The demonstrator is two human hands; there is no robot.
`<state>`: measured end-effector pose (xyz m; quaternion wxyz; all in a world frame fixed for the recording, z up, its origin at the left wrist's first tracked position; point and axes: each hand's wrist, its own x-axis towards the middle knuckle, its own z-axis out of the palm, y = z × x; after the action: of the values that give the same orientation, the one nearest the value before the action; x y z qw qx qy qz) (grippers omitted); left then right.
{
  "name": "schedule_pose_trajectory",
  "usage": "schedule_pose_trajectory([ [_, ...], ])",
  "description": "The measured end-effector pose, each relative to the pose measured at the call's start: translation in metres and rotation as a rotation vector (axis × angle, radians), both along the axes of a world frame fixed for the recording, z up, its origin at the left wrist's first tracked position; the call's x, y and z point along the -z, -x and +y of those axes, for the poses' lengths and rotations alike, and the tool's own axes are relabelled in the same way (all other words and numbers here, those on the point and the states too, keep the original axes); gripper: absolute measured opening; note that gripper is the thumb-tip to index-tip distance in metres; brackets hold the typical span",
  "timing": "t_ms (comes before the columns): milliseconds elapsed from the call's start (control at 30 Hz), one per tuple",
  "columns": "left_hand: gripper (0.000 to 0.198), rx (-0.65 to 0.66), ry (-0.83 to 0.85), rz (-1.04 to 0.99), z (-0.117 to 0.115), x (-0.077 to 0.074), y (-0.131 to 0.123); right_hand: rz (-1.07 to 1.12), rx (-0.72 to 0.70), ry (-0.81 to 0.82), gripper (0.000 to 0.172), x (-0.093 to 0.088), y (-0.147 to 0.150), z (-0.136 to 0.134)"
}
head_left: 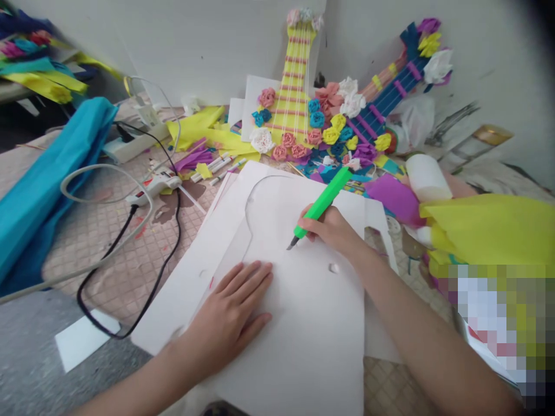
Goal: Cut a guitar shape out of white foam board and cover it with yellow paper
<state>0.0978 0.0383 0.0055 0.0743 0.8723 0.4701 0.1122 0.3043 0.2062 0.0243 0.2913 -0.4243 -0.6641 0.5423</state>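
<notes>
A large white foam board [321, 335] lies in front of me, with a curved line cut or drawn along its upper left part. My left hand [236, 303] rests flat on the board, fingers stretched out, thumb apart, beside the lower end of that curve. Above the board, my right hand [323, 225] is closed round a bright green utility knife [327, 197]. Its short grey blade points down and left, close to the board's surface; whether it touches cannot be made out. Small holes show in the board, one of them right of the blade.
Two guitar shapes, one yellow [295, 81] and one blue [381, 110], lean on the wall with paper flowers. Cables and a power strip [154, 188] lie left, near rolled blue paper [65, 179]. A white roll [428, 177] and yellow paper [489, 225] are right.
</notes>
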Motion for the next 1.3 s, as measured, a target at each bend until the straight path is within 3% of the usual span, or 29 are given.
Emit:
schedule_pose_trajectory([
  [433,0.055,0.008,-0.02,0.018,0.002,0.001,0.002,-0.043,-0.067,0.098,0.019,0.006,-0.001,0.006],
  [1033,0.059,0.007,-0.053,0.008,0.002,0.0,0.001,-0.096,-0.129,-0.014,0.02,0.011,0.002,0.006],
  [1300,0.06,0.001,-0.073,0.013,0.002,-0.001,0.0,-0.19,-0.063,-0.086,0.03,0.007,0.005,0.001],
])
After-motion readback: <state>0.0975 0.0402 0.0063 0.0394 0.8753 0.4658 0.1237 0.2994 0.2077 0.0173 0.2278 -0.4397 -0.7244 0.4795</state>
